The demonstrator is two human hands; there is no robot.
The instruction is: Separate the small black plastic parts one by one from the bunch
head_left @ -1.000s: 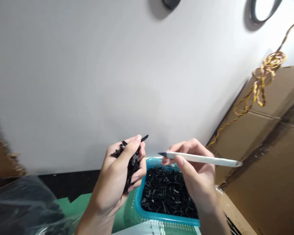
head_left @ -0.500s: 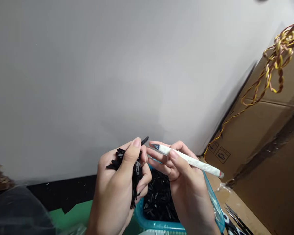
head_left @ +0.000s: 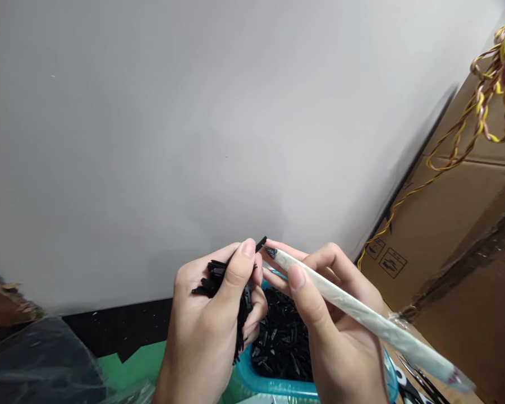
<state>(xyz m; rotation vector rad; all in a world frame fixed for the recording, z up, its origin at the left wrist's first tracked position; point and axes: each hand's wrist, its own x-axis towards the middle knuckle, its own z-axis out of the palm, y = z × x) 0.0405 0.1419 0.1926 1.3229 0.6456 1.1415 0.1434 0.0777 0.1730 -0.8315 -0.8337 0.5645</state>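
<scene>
My left hand [head_left: 219, 314] is closed round a bunch of small black plastic pieces [head_left: 243, 314], some sticking out past the palm. One black piece [head_left: 261, 243] pokes up between its thumb and forefinger. In my right hand [head_left: 340, 320] is a long white stick [head_left: 340, 300], wrapped like a paper pencil, with a dark pointed tip [head_left: 271, 252]. That tip is right beside the raised black piece; whether they touch I cannot tell. Beneath both hands stands a blue plastic basket [head_left: 273, 387] filled with similar black pieces, partly hidden by my right hand.
A grey-white wall [head_left: 193, 140] rises ahead. Cardboard boxes [head_left: 467, 252] stand at right, with a yellow-and-brown twisted cord [head_left: 483, 106] hanging before them. Tweezers [head_left: 421, 376] and black-and-white handles [head_left: 406, 387] lie lower right. Clear plastic [head_left: 37, 359] and a green sheet [head_left: 134, 362] are lower left.
The white stick has swung, its rear end now nearer and lower right, and its tip has come up to the black piece. The view has shifted slightly.
</scene>
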